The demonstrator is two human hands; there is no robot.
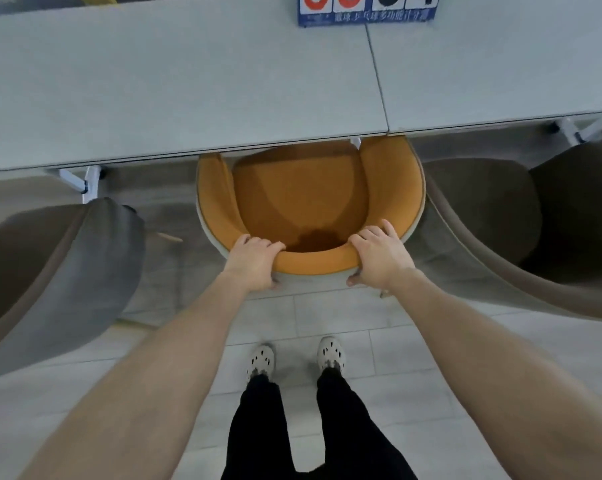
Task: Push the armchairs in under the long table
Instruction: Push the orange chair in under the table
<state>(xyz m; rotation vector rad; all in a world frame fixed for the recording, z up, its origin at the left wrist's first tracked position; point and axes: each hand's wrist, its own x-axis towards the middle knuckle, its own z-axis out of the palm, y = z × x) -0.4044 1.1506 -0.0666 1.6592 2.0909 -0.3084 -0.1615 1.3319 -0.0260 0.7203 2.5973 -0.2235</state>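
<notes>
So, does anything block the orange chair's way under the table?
Maybe: a white frame part shows at the table edge, where the orange chair goes in. Left grey chair and right grey chair stand beside, not ahead.

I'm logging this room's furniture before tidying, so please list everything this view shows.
long table: 1, pale grey, two tops joined, across the top
scoreboard: 1, blue with red and black digits, on the table's far side
orange armchair: 1, orange, centre, front under the table
grey armchairs: 2, grey-brown, either side of the orange one
floor: pale tiles
shoes: 2, white, on the floor
trousers: black
left hand: grips the orange armchair's back rim
right hand: grips the same rim
</notes>
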